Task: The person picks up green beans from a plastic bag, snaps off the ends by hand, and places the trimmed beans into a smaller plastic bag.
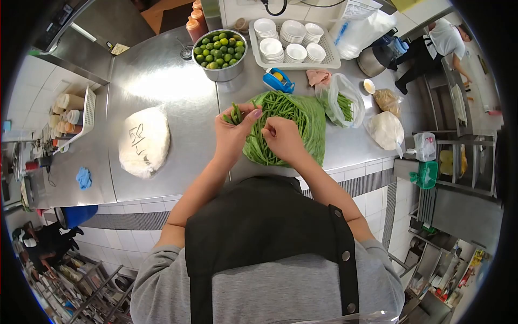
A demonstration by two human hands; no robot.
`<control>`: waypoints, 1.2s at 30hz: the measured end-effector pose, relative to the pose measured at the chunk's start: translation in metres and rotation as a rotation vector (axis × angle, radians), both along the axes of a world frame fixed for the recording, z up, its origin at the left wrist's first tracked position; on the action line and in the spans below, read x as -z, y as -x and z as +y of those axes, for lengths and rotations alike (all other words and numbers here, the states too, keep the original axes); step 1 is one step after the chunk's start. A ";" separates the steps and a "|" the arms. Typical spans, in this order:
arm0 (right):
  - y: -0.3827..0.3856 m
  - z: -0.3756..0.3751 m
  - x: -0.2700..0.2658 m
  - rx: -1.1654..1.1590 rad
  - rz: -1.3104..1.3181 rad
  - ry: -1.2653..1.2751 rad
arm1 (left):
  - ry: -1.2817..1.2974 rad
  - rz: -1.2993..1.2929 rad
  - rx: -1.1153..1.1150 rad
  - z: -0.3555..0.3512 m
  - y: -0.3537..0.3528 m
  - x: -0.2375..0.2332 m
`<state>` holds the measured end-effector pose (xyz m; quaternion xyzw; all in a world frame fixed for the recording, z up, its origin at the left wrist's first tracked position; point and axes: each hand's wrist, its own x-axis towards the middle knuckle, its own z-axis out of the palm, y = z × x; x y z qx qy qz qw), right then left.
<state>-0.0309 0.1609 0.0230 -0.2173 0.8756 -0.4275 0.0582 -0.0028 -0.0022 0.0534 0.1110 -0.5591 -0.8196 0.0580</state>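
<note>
A large green plastic bag (318, 129) full of long green beans (283, 108) lies open on the steel counter before me. My left hand (233, 127), over the bag's left edge, is closed around several green beans, with thumb and fingers pinched together. Just to its right, my right hand (281, 137) is above the beans with its fingers curled in; what it holds, if anything, is too small to tell. A smaller clear bag (353, 89) with green beans stands to the right of the big bag.
Behind are a metal bowl of limes (224, 72), a blue tape dispenser (279, 81) and a tray (324, 66) of white bowls. A wrapped white bundle (143, 141) lies left. One person (445, 43) is far right, another (48, 243) far left.
</note>
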 end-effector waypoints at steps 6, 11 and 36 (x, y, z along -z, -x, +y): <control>0.001 0.011 0.008 -0.032 -0.104 -0.388 | -0.454 -0.071 0.086 -0.021 0.016 0.004; 0.047 0.033 0.006 0.153 0.107 -0.338 | -0.746 -0.178 0.277 -0.025 0.015 0.023; 0.037 0.045 -0.023 0.029 0.070 0.218 | -0.278 -0.438 0.314 -0.005 0.010 0.018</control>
